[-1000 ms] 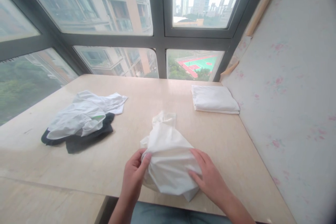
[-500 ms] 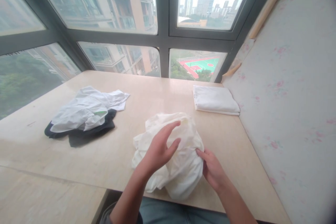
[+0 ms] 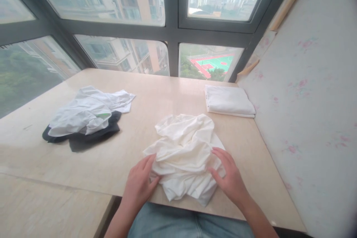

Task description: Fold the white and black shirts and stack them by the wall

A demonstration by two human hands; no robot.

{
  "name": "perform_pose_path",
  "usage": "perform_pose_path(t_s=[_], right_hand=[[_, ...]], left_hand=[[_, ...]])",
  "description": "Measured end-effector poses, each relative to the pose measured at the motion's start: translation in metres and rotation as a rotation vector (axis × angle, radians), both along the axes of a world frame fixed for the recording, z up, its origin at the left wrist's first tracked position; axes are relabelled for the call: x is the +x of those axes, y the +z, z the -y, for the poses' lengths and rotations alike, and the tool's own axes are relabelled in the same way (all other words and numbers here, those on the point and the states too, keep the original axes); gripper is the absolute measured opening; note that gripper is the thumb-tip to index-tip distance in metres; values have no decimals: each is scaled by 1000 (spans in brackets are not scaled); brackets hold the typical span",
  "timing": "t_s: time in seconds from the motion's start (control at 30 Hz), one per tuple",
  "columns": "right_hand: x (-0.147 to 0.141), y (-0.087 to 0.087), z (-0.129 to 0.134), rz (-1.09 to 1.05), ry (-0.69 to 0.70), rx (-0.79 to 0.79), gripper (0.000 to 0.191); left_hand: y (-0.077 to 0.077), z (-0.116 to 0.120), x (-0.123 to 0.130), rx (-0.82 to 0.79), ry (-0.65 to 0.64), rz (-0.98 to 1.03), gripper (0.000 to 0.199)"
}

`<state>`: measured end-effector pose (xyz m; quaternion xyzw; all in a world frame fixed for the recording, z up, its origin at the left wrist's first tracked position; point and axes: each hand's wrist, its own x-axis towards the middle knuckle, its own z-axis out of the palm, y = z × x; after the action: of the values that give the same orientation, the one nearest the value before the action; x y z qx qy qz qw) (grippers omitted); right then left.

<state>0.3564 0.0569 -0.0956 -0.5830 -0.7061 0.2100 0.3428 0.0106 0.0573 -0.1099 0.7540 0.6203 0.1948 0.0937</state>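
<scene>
A crumpled off-white cloth garment [image 3: 185, 148] lies in a loose heap near the front edge of the table. At its left side is my left hand [image 3: 141, 178], thumb and fingers apart, with the fingertips touching the fabric. My right hand [image 3: 228, 173] rests at the heap's right side, its thumb and fingers also apart and against the cloth. Neither hand is closed round the fabric. The garment's exact kind is hidden by its folds.
On the left of the table [image 3: 156, 93] lies a rumpled white garment [image 3: 89, 109] on top of a black one [image 3: 95, 139]. A neatly folded white cloth [image 3: 230, 99] sits at the back right beside the papered wall [image 3: 304, 119]. Windows border the back and left.
My left hand has moved from above the cloth down to its left side. My right hand has let go of the cloth's edge. The heap now lies flatter and more spread out.
</scene>
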Motion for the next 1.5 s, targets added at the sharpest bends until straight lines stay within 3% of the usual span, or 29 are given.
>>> perform_pose_path(t_s=[0.1, 0.17, 0.27, 0.37, 0.47, 0.53, 0.6, 0.67, 0.77, 0.9, 1.0, 1.1, 1.23, 1.37, 1.5], right_hand=[[-28, 10, -12, 157, 140, -98, 65], [-34, 19, -21, 191, 159, -203, 58], [-25, 37, -32, 30, 122, -264, 47], [-2, 51, -43, -249, 4, -260, 33], [26, 48, -56, -386, -224, -179, 35], [42, 40, -62, -245, -345, -131, 38], [52, 31, -62, -5, -383, -60, 44], [53, 27, -55, 138, -356, 57, 45], [37, 30, -33, 145, -212, 149, 32], [-3, 39, -2, 180, 177, 3, 16], [-29, 38, 11, 224, 276, -31, 21], [-43, 29, 13, 295, 290, -36, 32], [-42, 26, 7, 322, 317, -95, 20], [-24, 46, 3, 112, 316, -119, 19], [2, 73, 5, -88, 222, -191, 24]], left_hand=[[-3, -7, 9, -43, 154, 50, 46], [2, -12, 14, -53, 169, 148, 38], [20, -15, 18, -84, 161, 372, 31], [44, -19, 21, -156, 147, 620, 38], [57, -26, 24, -170, 86, 773, 44], [55, -29, 28, -168, 59, 725, 42], [47, -27, 33, -164, 26, 612, 40], [37, -21, 38, -127, -19, 527, 42], [23, -7, 41, -3, -36, 398, 40], [12, 4, 39, 128, -53, 136, 39], [8, 2, 37, 135, -128, 89, 25], [11, -3, 37, 118, -98, 210, 18], [30, -12, 37, -76, 71, 509, 23], [49, -21, 33, -230, 163, 763, 33], [63, -26, 29, -251, 228, 852, 39]])
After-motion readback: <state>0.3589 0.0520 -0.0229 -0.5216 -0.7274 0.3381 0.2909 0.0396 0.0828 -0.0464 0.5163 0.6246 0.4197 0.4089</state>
